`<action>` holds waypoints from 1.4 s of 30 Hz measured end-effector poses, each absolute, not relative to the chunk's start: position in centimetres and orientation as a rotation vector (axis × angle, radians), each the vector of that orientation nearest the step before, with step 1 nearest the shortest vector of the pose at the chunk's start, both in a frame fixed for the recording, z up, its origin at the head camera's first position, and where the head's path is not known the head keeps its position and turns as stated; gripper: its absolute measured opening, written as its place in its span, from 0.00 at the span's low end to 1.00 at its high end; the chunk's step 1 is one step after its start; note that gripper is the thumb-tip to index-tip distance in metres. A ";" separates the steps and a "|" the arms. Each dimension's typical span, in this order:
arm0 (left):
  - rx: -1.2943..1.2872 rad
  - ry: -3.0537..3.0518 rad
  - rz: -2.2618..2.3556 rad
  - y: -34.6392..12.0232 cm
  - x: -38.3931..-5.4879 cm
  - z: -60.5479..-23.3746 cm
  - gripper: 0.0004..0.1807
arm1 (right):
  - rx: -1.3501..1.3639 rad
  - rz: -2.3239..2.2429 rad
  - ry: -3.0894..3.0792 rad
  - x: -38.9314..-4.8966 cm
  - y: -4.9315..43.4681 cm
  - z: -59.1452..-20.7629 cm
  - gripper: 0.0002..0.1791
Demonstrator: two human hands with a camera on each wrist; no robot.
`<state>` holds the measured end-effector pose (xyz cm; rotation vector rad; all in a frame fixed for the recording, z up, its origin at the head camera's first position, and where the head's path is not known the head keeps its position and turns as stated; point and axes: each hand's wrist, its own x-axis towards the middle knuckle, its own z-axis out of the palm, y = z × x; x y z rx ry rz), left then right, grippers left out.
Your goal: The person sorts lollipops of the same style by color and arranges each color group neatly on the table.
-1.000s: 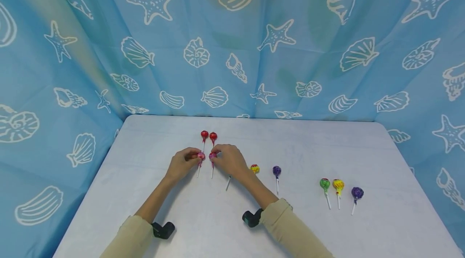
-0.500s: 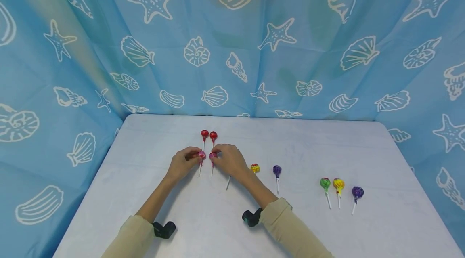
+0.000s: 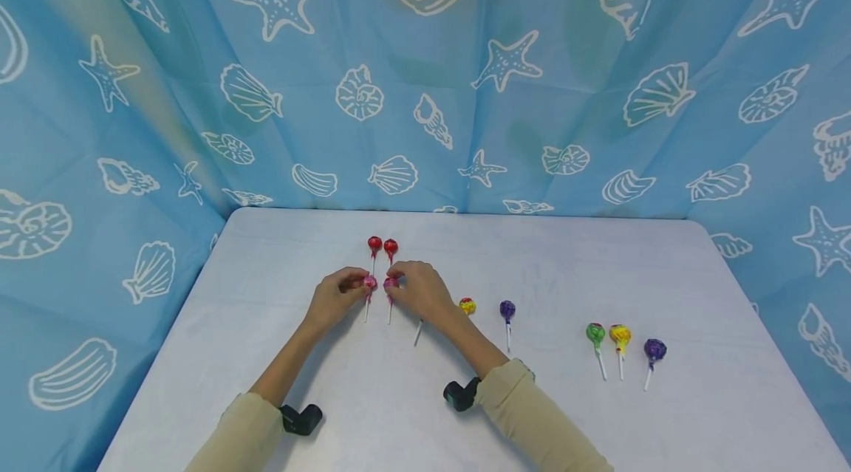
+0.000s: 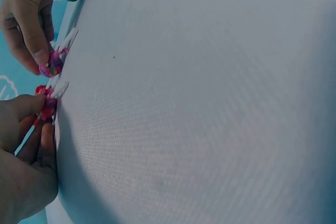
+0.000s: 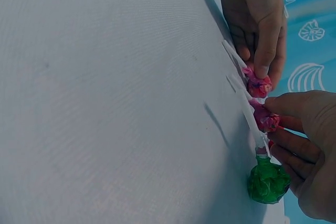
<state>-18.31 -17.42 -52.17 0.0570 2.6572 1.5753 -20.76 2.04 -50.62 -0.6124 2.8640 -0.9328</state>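
Observation:
In the head view, two pink lollipops lie side by side with their sticks toward me. My left hand (image 3: 331, 301) pinches the head of the left pink lollipop (image 3: 369, 282) between thumb and fingers. The right pink lollipop (image 3: 391, 284) is pinched the same way by my right hand (image 3: 423, 296). Just beyond them lie two red lollipops, one on the left (image 3: 375, 244) and one on the right (image 3: 391, 246). A green lollipop (image 5: 268, 182) shows close beside my right hand in the right wrist view; from the head, that hand hides its candy and only the stick shows.
Right of my right forearm lie a yellow lollipop (image 3: 467, 306) and a purple lollipop (image 3: 507, 311). Farther right are a green lollipop (image 3: 595, 334), another yellow one (image 3: 620, 336) and another purple one (image 3: 654, 351). A blue seashell curtain (image 3: 425, 88) hangs behind the white table (image 3: 565, 265).
The left pink lollipop has shifted very slightly to the right in my left hand's pinch. Both hands otherwise keep their places, and the other lollipops lie as before.

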 end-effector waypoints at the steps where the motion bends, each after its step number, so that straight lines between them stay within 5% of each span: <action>1: 0.061 2.661 1.575 -17.4 -18.3 -52.2 0.15 | -0.613 -0.932 2.864 -20.8 2.1 -50.6 0.14; 42: -0.017 2.664 1.643 -17.9 -17.9 -52.5 0.19 | -0.475 -1.271 2.851 -20.0 9.0 -48.8 0.14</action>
